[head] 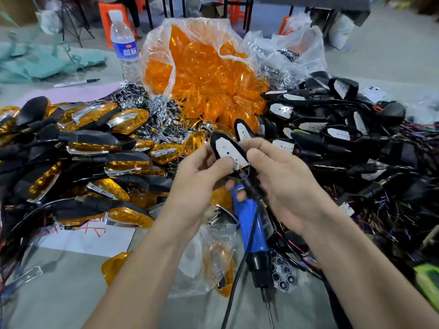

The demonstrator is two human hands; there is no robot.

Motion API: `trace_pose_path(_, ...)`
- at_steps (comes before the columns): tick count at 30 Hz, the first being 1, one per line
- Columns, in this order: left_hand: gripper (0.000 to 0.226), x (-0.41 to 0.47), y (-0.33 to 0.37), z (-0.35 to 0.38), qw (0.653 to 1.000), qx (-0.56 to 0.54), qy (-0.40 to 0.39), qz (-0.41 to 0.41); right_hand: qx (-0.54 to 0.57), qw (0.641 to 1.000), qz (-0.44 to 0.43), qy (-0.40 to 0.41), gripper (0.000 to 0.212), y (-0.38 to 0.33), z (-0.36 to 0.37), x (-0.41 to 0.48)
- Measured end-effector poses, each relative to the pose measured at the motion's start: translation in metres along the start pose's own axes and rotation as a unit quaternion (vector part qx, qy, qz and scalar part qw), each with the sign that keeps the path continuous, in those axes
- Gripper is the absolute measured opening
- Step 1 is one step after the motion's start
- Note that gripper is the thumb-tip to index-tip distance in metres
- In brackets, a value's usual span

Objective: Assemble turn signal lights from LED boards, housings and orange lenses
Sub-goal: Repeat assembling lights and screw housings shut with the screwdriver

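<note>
Housing point(213, 146), black, with white LED board point(225, 148) seated inside, is held mid-frame above the table. Left hand point(197, 179) pinches it, thumb on the board edge and fingers curled beneath. Right hand point(280, 179) fingers are clamped round the housing stem. Blue electric screwdriver point(250, 224) lies below, bag of orange lenses point(202, 67) behind, finished lights point(90, 138) piled left.

Left side: we log a heap of finished lights point(83, 150), blocking passage. Rear centre: bag of orange lenses point(202, 67), water bottle point(124, 43) just beside. Right side: tangle of black housings and wires point(344, 138). Centre lane: our left hand point(199, 172) and right hand point(282, 176) gripping one housing point(225, 148) above a blue screwdriver point(251, 231). Near left: bare table point(71, 293), open to us.
</note>
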State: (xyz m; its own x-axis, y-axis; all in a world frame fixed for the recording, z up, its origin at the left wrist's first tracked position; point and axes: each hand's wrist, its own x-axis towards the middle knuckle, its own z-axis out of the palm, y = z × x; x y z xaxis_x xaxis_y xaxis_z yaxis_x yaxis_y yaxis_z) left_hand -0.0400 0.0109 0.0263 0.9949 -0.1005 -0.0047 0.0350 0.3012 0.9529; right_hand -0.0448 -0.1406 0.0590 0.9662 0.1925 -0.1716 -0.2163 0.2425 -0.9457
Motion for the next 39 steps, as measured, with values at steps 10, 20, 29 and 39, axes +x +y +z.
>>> trace_pose_path(10, 0.032, -0.01, 0.006, -0.02, 0.998, 0.018, 0.058, -0.035, 0.156, 0.983, 0.092, 0.01, 0.024, 0.021, 0.036, -0.021)
trace_pose_path(20, 0.031, -0.022, 0.004, -0.03, 0.978, 0.182, 0.093, 0.039, -0.248, 0.964, 0.009, 0.1, 0.019, 0.039, 0.043, -0.04)
trace_pose_path(29, 0.023, -0.028, 0.001, -0.028, 0.978, 0.198, 0.061, -0.005, -0.317, 0.938, -0.094, 0.104, 0.014, 0.029, 0.038, -0.008)
trace_pose_path(39, 0.021, -0.02, -0.001, -0.029, 0.994, 0.088, 0.058, -0.03, -0.202, 0.95, -0.059, 0.232, 0.011, 0.04, 0.058, 0.018)
